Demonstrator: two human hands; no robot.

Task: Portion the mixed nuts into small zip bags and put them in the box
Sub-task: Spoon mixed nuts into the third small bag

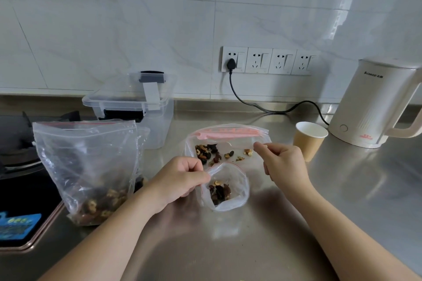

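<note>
Left hand (pixel 180 177) pinches small zip bag (pixel 225 187); right hand's (pixel 282 161) fingertips unclear.

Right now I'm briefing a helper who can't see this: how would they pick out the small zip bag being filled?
Start at the steel counter and find the two hands near its middle. The small zip bag hangs from the left hand, mouth open. Unlike the flat bag behind and the tall bag, it is smallest.

Kitchen's got a brushed steel counter (pixel 365 189) with white marble-look wall tiles (pixel 137 29) behind it. A row of four sockets (pixel 267 60), black plug in the leftmost one. Cream kettle (pixel 374 102) on the right, gas hob (pixel 18 166) far left. Bright, even light.
</note>
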